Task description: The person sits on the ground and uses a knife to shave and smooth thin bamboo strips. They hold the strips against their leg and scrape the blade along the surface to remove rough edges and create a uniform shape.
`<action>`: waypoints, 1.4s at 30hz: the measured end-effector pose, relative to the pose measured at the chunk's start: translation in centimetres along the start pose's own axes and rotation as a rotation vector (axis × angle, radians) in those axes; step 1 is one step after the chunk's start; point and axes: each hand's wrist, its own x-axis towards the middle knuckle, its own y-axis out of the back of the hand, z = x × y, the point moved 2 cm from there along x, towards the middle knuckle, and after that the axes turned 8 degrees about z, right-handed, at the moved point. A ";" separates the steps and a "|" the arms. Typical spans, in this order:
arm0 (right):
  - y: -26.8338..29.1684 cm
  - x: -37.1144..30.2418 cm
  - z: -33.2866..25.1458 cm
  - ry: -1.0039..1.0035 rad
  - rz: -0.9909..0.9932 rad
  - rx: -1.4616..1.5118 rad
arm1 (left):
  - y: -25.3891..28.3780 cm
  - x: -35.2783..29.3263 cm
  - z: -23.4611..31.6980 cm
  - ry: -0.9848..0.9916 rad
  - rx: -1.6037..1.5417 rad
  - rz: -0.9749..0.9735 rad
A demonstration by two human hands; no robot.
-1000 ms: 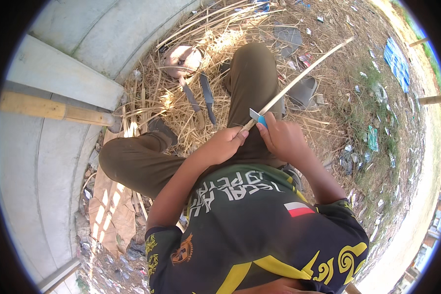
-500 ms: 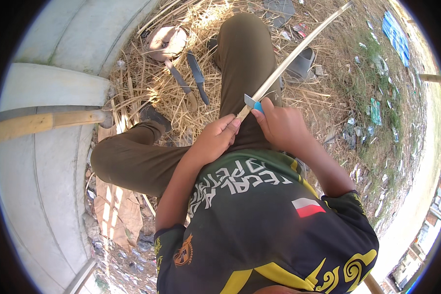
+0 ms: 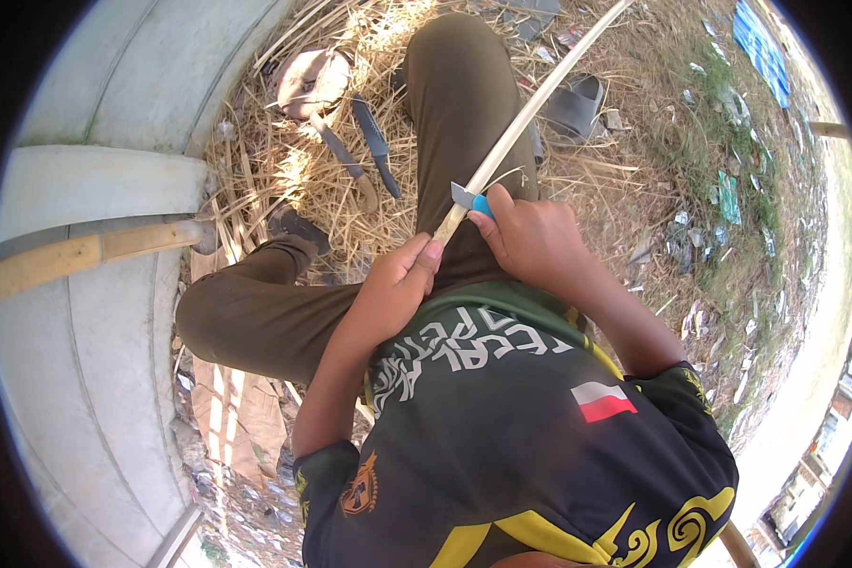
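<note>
A long pale strip of split bamboo or wood [image 3: 537, 102] slants across my right thigh, its near end in my left hand [image 3: 396, 287]. My left fingers are closed around that end, with the thumb on top. Just beyond, my right hand [image 3: 540, 241] grips a small cutter knife [image 3: 481, 204] with a blue handle. Its short grey blade lies across the strip, touching it. A thin curled shaving stands out beside the strip, close above my right hand. Much of the knife's handle is hidden inside my right fist.
Straw-like shavings [image 3: 303, 194] cover the ground ahead. On them lie a black knife [image 3: 373, 133], a wooden-handled blade [image 3: 339, 153] and a round wood block [image 3: 312, 83]. A grey slipper [image 3: 575, 106] sits beyond my right leg. A pale panelled wall [image 3: 104, 185] and bamboo pole [image 3: 76, 256] stand left.
Both hands, the strip and the knife have shifted slightly left in view. The blade sits a little farther from my left hand along the strip. Both grips are unchanged.
</note>
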 end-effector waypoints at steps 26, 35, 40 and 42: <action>0.0 0.1 -0.3 -0.159 -0.039 0.101 | 3.6 -11.6 -2.2 0.277 0.111 0.071; -0.2 0.0 -0.3 -0.129 0.038 0.091 | 5.8 -13.6 -2.5 0.282 0.463 0.113; 0.2 -0.4 0.5 -0.081 -0.026 0.129 | 2.0 -7.0 1.9 -0.494 0.798 0.435; 0.6 -0.8 0.6 -0.083 -0.039 0.140 | 0.4 -3.3 2.5 -0.430 0.454 0.315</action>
